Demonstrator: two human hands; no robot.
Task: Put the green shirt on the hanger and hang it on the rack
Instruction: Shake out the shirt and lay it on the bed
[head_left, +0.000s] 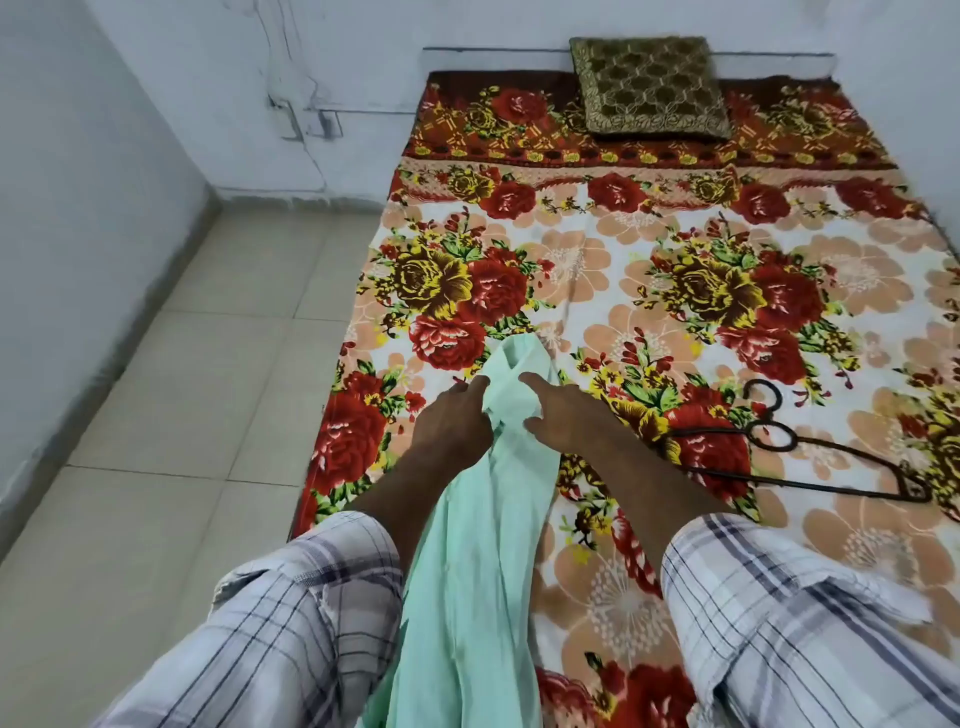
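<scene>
We had both hands on the pale mint-green shirt (467, 545), so we were at the 1st step: sorting the garment before it met the hanger. The left hand (451, 422) sat on the shirt's left side w/ fingers bent into the cloth, gripping a fold. The right hand (569, 415) was on its right side, index finger laid along the fabric and thumb tucked against the edge, pinching it. How deep either grip went we couldn't tell, since cloth hid the fingertips.

The shirt was bunched into a narrow strip btwn the hands. Its far end lay on the red-and-peach floral bedsheet (649, 322) near the bed's left edge, and the rest dropped off the near edge btwn our checked sleeves. Collar and shoulders weren't readable in the bunch.

The dark thin-framed hanger w/ a curled hook (751, 427) lay flat on the sheet to the right, well apart from the shirt and untouched. No rack was in view.

Our read: early in the task, nothing threaded yet. The next move probably called for spreading the shirt to find the neck opening. Then one hand, likely the right as it was nearer, would let go to fetch the hanger while the other held the collar up. The limp cloth looked likely to slip off unless both shoulders seated properly.
</scene>
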